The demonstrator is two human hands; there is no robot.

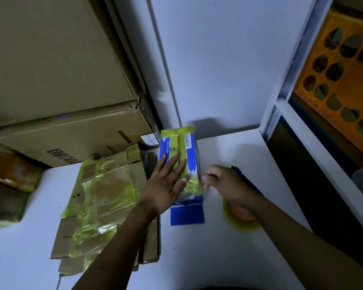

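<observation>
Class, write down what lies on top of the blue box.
Strips of yellow-green tape run along the blue box, and the left hand rests flat on them. What the palm covers cannot be seen.

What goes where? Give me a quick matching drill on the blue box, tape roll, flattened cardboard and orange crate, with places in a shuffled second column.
Things:
1. blue box
2. tape roll
3. flattened cardboard
4. orange crate

Places:
A. in the shelving at the right
B. under the flat left hand
C. on the table, left of the box
D. on the table, right of the box

Pairs: 1-B, 2-D, 3-C, 4-A.
</observation>
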